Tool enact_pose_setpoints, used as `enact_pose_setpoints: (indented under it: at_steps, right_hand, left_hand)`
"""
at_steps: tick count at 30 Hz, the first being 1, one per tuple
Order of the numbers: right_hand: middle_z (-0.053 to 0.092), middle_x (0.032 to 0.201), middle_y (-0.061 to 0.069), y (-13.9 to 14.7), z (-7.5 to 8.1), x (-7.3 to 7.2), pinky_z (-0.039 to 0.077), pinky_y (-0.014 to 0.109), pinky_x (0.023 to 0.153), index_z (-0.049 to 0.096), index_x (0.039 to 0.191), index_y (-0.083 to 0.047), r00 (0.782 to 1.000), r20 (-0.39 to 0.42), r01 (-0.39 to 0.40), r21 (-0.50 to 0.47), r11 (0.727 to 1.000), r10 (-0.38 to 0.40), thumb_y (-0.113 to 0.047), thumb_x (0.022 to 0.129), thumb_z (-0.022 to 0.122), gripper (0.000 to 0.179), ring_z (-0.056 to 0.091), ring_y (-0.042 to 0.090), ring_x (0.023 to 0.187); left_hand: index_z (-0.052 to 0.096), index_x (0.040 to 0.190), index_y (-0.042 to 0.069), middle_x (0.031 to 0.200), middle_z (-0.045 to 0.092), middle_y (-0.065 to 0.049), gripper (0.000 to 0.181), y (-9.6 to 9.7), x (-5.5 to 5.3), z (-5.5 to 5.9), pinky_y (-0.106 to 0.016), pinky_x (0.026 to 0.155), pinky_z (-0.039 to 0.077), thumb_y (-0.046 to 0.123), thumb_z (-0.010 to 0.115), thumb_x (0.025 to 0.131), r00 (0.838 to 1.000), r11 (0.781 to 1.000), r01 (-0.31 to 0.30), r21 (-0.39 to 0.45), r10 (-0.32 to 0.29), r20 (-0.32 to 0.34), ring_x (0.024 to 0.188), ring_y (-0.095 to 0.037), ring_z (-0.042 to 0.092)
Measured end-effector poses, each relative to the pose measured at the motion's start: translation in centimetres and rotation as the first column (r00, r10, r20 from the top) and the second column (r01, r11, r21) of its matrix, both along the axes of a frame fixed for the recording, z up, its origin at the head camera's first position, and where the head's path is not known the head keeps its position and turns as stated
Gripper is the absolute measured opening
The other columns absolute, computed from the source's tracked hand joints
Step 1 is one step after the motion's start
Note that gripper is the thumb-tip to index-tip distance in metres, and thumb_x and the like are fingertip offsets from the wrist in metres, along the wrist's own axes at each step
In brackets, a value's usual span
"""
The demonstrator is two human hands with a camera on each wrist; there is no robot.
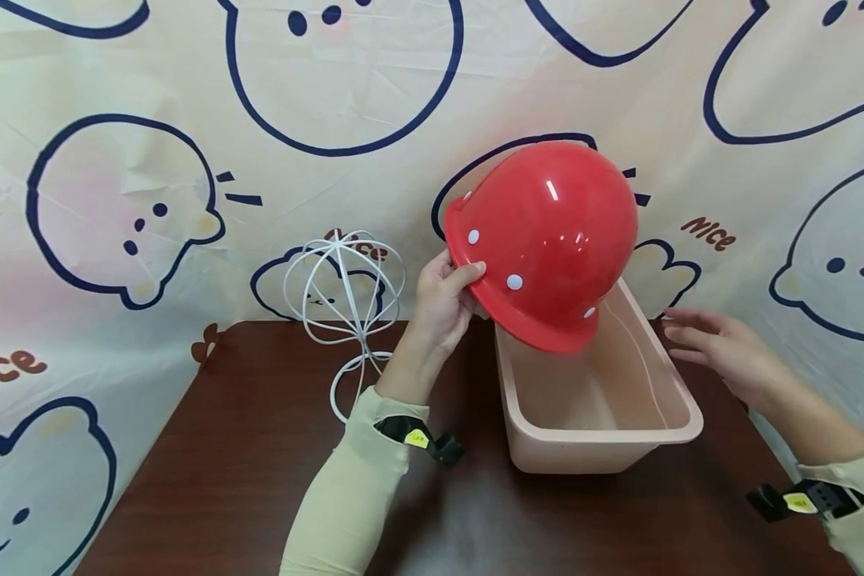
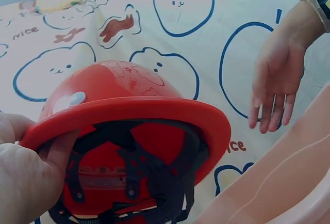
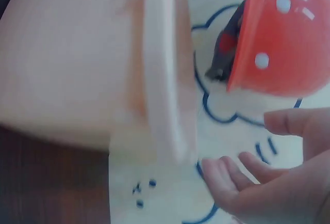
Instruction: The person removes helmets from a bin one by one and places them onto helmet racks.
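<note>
A red hard hat with white round studs is held up by my left hand, which pinches its brim, thumb outside and fingers inside. In the left wrist view the dark inner straps hang within the shell. Below the hat stands a pale pink plastic bin, and the hat's lower edge overlaps its opening in the head view. To the right of the bin my right hand hovers beside its rim, fingers extended and holding nothing. The right wrist view shows that hand near the bin's rim.
A white wire whisk-like frame with a looped base stands at the back left of the brown table. Behind the table hangs a cream cloth printed with cartoon outlines. Each wrist carries a black strapped camera.
</note>
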State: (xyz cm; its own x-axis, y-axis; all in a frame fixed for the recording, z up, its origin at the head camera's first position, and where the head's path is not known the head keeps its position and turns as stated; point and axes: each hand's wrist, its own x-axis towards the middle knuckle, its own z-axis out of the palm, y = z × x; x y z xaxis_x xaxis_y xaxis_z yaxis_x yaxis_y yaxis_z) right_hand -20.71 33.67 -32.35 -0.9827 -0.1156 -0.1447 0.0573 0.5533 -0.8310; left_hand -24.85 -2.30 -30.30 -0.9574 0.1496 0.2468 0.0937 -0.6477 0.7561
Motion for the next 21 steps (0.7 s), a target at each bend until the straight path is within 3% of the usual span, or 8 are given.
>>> enact_pose_setpoints:
  at_steps: [1,4,7,10,12,16,21]
  right_hand:
    - [0.044,0.149,0.026,-0.5,0.2,0.2,0.055,0.017,0.086,0.021,0.157,0.006,1.0,-0.001,0.005,-0.037,0.999,-0.005,-0.036,0.108,0.048,0.07,0.063,-0.004,0.101]
    - [0.063,0.133,0.002,-2.2,0.6,0.6,0.056,0.022,0.089,0.026,0.157,-0.003,1.0,0.028,0.015,-0.213,0.977,-0.009,-0.037,0.106,0.052,0.066,0.069,0.0,0.102]
    - [0.071,0.116,-0.013,-3.9,1.0,1.1,0.057,0.026,0.089,0.043,0.145,-0.016,0.997,0.08,0.027,-0.441,0.897,0.01,-0.031,0.105,0.056,0.044,0.072,0.008,0.103]
    - [0.074,0.117,-0.007,-5.5,1.2,1.5,0.058,0.028,0.089,0.058,0.129,-0.023,0.993,0.1,0.019,-0.621,0.783,0.055,-0.023,0.106,0.055,0.023,0.073,0.015,0.105]
    - [0.073,0.121,-0.003,-6.6,1.3,1.7,0.057,0.03,0.091,0.064,0.128,-0.022,0.992,0.08,-0.019,-0.692,0.722,0.102,-0.019,0.107,0.051,0.024,0.072,0.018,0.108]
    - [0.072,0.124,-0.001,-8.5,1.3,2.1,0.056,0.033,0.094,0.067,0.13,-0.021,0.989,0.05,-0.049,-0.769,0.637,0.137,-0.015,0.108,0.049,0.029,0.071,0.021,0.112]
    - [0.071,0.123,-0.002,-10.4,1.4,2.5,0.056,0.033,0.092,0.062,0.132,-0.018,0.995,0.087,0.051,-0.83,0.556,0.039,-0.009,0.103,0.058,0.031,0.073,0.021,0.108]
  left_hand:
    - [0.044,0.146,0.002,0.138,0.057,-0.015,0.05,0.0,-0.1,0.0,-0.04,0.097,0.054,-0.002,0.059,0.099,1.0,1.0,0.0,0.02,0.0,0.002,0.125,-0.033,0.061]
    - [0.044,0.146,0.001,0.138,0.056,-0.015,0.048,0.0,-0.2,0.1,-0.038,0.097,0.054,-0.004,0.055,0.099,1.0,0.997,0.0,0.071,-0.001,0.017,0.127,-0.032,0.06]
    - [0.044,0.146,0.001,0.137,0.057,-0.014,0.048,0.1,-0.3,0.1,-0.037,0.097,0.054,-0.005,0.054,0.099,1.0,0.994,-0.007,0.11,0.004,0.029,0.127,-0.031,0.059]
    - [0.044,0.147,0.002,0.139,0.056,-0.013,0.049,0.1,-0.4,0.0,-0.038,0.097,0.053,-0.005,0.055,0.099,1.0,0.99,-0.012,0.137,0.008,0.026,0.129,-0.031,0.058]
    - [0.043,0.147,0.002,0.14,0.055,-0.013,0.05,0.2,-0.4,-0.1,-0.038,0.098,0.053,-0.005,0.055,0.099,1.0,0.989,-0.013,0.148,0.011,0.016,0.13,-0.031,0.058]
    - [0.042,0.148,0.002,0.141,0.054,-0.014,0.051,0.4,-0.4,-0.5,-0.038,0.099,0.053,-0.005,0.055,0.099,1.0,0.987,-0.016,0.163,0.016,-0.001,0.131,-0.032,0.057]
    - [0.041,0.148,-0.001,0.14,0.054,-0.015,0.05,0.5,-0.3,-0.8,-0.037,0.1,0.052,-0.007,0.052,0.099,1.0,0.988,0.005,0.156,-0.002,-0.018,0.131,-0.032,0.056]
